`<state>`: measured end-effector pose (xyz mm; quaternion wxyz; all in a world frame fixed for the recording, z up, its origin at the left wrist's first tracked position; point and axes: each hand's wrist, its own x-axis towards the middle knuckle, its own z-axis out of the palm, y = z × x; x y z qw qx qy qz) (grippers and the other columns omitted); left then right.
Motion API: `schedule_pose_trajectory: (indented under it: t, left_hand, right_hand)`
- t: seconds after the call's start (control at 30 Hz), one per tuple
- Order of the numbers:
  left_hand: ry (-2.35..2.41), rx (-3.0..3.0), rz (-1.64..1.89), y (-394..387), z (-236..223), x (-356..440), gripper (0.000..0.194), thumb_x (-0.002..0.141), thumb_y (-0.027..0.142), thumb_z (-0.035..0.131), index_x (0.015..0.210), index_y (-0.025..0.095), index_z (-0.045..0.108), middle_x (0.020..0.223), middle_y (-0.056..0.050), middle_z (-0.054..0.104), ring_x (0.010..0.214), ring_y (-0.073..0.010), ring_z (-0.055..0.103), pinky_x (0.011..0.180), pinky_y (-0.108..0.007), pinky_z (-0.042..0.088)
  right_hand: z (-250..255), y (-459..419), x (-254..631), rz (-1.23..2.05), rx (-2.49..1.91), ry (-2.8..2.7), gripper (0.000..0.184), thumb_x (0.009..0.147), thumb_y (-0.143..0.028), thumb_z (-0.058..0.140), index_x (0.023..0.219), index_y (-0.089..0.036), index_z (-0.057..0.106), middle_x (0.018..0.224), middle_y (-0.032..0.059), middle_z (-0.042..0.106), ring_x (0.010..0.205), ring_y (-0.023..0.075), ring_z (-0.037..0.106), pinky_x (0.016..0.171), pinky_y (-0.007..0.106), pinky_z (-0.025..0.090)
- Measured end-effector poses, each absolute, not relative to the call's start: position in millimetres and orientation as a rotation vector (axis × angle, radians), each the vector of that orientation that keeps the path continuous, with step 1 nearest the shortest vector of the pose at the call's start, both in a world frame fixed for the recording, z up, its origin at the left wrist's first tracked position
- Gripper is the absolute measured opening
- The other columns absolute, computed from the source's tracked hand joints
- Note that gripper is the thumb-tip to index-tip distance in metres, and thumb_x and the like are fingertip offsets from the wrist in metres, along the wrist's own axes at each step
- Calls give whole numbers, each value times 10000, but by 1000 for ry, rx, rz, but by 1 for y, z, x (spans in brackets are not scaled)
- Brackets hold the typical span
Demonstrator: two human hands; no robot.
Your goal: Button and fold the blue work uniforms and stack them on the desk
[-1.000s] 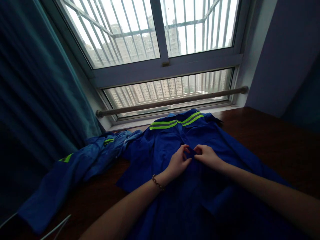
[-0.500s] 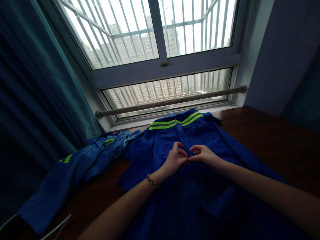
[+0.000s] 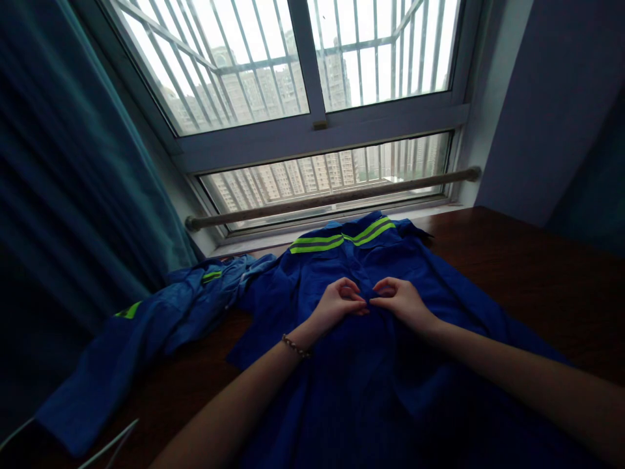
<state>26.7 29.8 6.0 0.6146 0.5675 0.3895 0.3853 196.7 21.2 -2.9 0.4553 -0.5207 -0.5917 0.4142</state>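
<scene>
A dark blue work jacket point(image 3: 332, 339) with yellow-green reflective stripes across its chest lies spread on the brown wooden table. Over its front placket, my left hand point(image 3: 342, 301) has thumb and fingers curled together at the edge of the cloth. Facing it a short gap to the right, my right hand point(image 3: 398, 301) is pinched in the same way on the front of the jacket. The fingertips of both hands meet the fabric near the middle line. Any button between them is too dark and small to make out.
Another blue garment point(image 3: 161, 326) with reflective patches lies to the left, beside a teal curtain point(image 3: 73, 163). White cords point(image 3: 110, 446) show at the lower left. Behind the wooden table point(image 3: 527, 273) run a rail point(image 3: 336, 197) and a barred window.
My hands have drawn slightly apart, leaving a small gap between fingertips that were touching. The jacket's front lies flatter where the fingers bunched it.
</scene>
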Motion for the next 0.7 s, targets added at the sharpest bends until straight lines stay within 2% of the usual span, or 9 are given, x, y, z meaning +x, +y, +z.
schedule_pose_trajectory:
  t: [0.17, 0.33, 0.5, 0.7]
  left_hand:
    - [888, 1367, 861, 32, 7, 25, 355, 572, 185, 726, 801, 133, 460, 630, -5, 625, 581, -173, 639, 576, -278, 509]
    - [853, 1468, 875, 33, -2, 27, 334, 579, 169, 715, 816, 125, 485, 673, -10, 621, 603, -141, 626, 586, -242, 488]
    - [865, 1517, 941, 32, -12, 29, 348, 551, 152, 726, 821, 124, 509, 709, -6, 609, 643, -125, 611, 640, -249, 482]
    - [891, 1443, 1007, 34, -15, 28, 352, 574, 207, 722, 836, 139, 497, 678, 5, 605, 628, -137, 617, 637, -260, 477]
  right_hand:
    - [-2, 20, 197, 781, -1315, -1585, 223, 553, -271, 675, 725, -159, 587, 672, 5, 616, 651, 148, 580, 584, 236, 426]
    - [3, 14, 195, 669, -1330, -1744, 105, 591, -177, 584, 694, -168, 603, 605, -21, 577, 585, 117, 535, 528, 205, 373]
    - [10, 6, 193, 570, -1268, -1845, 119, 612, -153, 556, 705, -174, 627, 639, -5, 602, 610, 126, 545, 551, 213, 374]
    - [10, 6, 192, 604, -1235, -1852, 162, 636, -163, 560, 766, -195, 650, 691, 4, 639, 624, 139, 568, 575, 227, 410]
